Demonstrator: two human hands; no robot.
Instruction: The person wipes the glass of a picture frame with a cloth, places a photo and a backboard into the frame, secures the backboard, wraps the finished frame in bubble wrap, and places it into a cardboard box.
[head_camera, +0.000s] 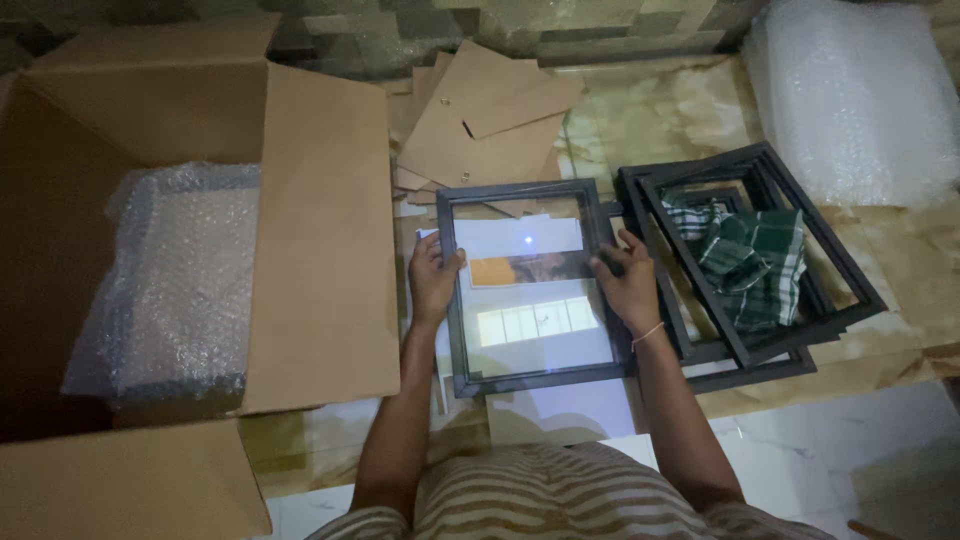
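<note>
On the marble floor, between an open cardboard box (320, 240) and a stack of empty dark frames (800, 310), a person holds a glazed picture frame (530, 375) flat. Left hand (432, 280) closed over its left rail, right hand (628, 285) closed over its right rail, thumbs on top. Glass reflects a lamp spot. A green checked cloth (755, 255) lies on the stack; brown backing boards (480, 120) sit behind; a bubble-wrapped bundle (170, 280) rests inside the box. Judged step: checking or seating the glass. Any next handling calls for level, even grip.
</note>
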